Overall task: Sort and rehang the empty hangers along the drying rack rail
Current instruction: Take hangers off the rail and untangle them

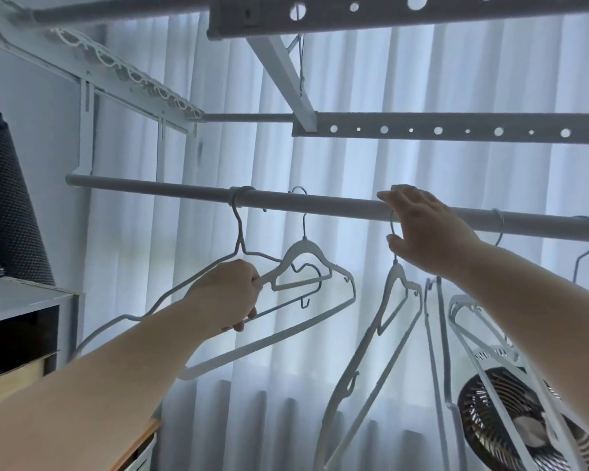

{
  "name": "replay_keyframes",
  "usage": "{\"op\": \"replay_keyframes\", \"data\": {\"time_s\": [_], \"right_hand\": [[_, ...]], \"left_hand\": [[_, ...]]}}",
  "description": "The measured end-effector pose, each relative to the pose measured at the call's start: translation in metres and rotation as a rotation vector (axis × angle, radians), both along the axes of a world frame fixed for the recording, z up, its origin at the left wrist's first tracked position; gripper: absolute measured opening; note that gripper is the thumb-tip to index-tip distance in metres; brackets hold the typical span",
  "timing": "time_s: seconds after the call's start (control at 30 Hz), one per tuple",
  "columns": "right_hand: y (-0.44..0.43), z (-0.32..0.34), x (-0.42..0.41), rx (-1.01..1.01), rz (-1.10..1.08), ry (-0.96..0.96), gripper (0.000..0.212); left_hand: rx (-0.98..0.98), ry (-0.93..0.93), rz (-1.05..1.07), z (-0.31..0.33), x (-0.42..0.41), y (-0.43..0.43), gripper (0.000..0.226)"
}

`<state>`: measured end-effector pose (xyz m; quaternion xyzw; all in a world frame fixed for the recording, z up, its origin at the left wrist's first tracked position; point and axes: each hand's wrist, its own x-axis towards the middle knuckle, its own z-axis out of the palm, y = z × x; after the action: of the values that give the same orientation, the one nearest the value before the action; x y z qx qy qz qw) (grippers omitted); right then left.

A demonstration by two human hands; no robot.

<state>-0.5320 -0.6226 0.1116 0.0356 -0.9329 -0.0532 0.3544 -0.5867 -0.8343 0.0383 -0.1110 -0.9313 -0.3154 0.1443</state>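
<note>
Both forearms bare, no sleeves; left hand (230, 292), right hand (429, 229): no rings, watch, gloves.

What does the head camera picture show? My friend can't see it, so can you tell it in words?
A person reaches up to a grey drying rack rail: the left hand grips the shoulder of a white hanger, and the right hand holds the hook of another hanger at the rail. White curtains glow behind, and a fan sits lower right.

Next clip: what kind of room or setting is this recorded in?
Probably a home laundry or drying corner by a window. A drying rack rail carries empty hangers, sheer curtains glow with daylight behind, and a fan sits low on the right.
</note>
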Motion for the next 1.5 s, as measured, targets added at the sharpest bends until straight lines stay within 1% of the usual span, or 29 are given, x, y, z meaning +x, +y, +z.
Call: {"op": "replay_keyframes", "data": {"time_s": [0.1, 0.23, 0.4, 0.57, 0.7, 0.8, 0.87, 0.93, 1.0, 1.03, 1.13, 1.23, 1.3, 1.33, 1.4, 1.5], "right_hand": [[0.001, -0.006, 0.011, 0.037, 0.033, 0.012, 0.057], [0.007, -0.015, 0.023, 0.083, 0.083, -0.005, 0.054], [0.012, -0.028, 0.032, 0.072, 0.143, -0.107, 0.051], [-0.001, -0.039, 0.040, 0.078, 0.263, -0.224, 0.045], [-0.015, -0.045, 0.049, 0.040, 0.384, -0.299, 0.039], [-0.029, -0.052, 0.051, 0.017, 0.469, -0.325, 0.040], [-0.041, -0.058, 0.055, -0.011, 0.535, -0.393, 0.041], [-0.055, -0.064, 0.060, -0.057, 0.601, -0.477, 0.035], [-0.066, -0.067, 0.066, -0.150, 0.660, -0.564, 0.018], [-0.069, -0.067, 0.069, -0.178, 0.669, -0.602, 0.014], [-0.077, -0.064, 0.077, -0.219, 0.683, -0.701, 0.020], [-0.088, -0.059, 0.083, -0.372, 0.726, -0.771, 0.011], [-0.099, -0.054, 0.085, -0.482, 0.746, -0.794, 0.012], [-0.105, -0.052, 0.085, -0.536, 0.747, -0.790, 0.013], [-0.117, -0.049, 0.087, -0.645, 0.729, -0.772, 0.015], [-0.134, -0.050, 0.092, -0.808, 0.676, -0.774, 0.007]], "left_hand": [[-0.060, -0.002, 0.024, -0.002, -0.006, 0.012, 0.026], [-0.118, -0.060, 0.033, -0.018, -0.008, 0.016, 0.028], [-0.137, -0.130, 0.027, -0.049, 0.013, -0.003, 0.022], [-0.274, -0.156, 0.087, -0.064, 0.054, -0.022, 0.024], [-0.255, -0.196, 0.136, -0.076, 0.101, -0.040, 0.027], [-0.271, -0.191, 0.192, -0.082, 0.140, -0.049, 0.030], [-0.283, -0.180, 0.230, -0.087, 0.163, -0.054, 0.033], [-0.282, -0.179, 0.247, -0.090, 0.183, -0.060, 0.033], [-0.304, -0.179, 0.260, -0.092, 0.196, -0.069, 0.029], [-0.313, -0.185, 0.273, -0.094, 0.201, -0.073, 0.028], [-0.308, -0.203, 0.283, -0.101, 0.208, -0.083, 0.025], [-0.229, -0.192, 0.268, -0.104, 0.212, -0.094, 0.009], [-0.202, -0.114, 0.295, -0.102, 0.212, -0.105, 0.029], [-0.179, -0.058, 0.314, -0.100, 0.212, -0.111, 0.035], [-0.119, 0.032, 0.325, -0.096, 0.212, -0.120, 0.038], [-0.051, 0.043, 0.267, -0.096, 0.208, -0.128, 0.035]]}}
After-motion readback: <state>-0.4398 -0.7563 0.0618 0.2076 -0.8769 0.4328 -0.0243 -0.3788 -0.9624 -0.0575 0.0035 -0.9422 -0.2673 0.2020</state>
